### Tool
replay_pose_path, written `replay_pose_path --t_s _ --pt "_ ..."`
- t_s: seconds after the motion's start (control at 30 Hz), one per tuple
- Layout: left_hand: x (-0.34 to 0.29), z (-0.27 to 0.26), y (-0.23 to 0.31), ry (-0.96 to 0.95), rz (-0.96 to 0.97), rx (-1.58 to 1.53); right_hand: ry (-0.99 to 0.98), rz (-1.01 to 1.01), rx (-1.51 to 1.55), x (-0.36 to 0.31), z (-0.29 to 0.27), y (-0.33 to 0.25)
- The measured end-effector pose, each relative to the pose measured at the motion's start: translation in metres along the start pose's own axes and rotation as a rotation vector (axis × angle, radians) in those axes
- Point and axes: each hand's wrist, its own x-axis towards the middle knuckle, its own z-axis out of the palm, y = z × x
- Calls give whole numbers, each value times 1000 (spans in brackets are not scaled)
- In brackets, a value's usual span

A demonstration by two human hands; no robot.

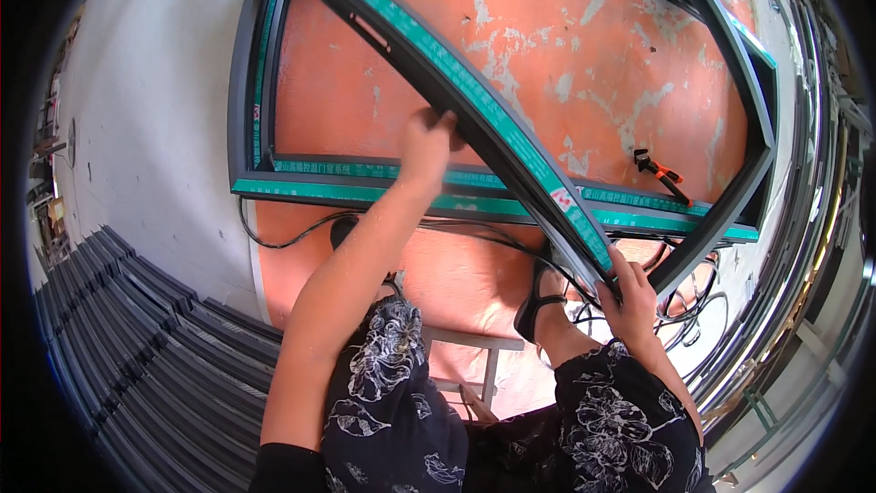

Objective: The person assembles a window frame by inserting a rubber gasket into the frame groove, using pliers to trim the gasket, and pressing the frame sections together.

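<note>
Dark grey strips (164, 338), one broad stack, lie at the far left of my feed, apart from both hands. Next, one flat frame (310, 190), green tape on its bars, laid on the orange floor (333, 91); the corners I can see look joined, so I count that outline as done. One tilted frame (493, 111), taped likewise, slants across it; its settling I judge unfinished, and what else is left I cannot tell. Left hand (427, 141): fingers curled closed on the inner edge of the tilted frame's near bar. Right hand (630, 297): wrapped narrowly around its near corner. Pliers (659, 172), orange-handled, unheld, beside the flat frame's lower bar.
</note>
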Motion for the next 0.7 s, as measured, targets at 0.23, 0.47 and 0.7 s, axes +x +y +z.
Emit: replay_pose_path --t_s 0.23,0.47,0.7 --pt "62 -22 45 167 69 -179 126 -222 104 28 17 -16" --pt "48 -23 35 10 -54 -223 -116 -260 155 43 19 -28" --pt "47 -13 36 79 46 -134 -606 341 760 38 12 -41"
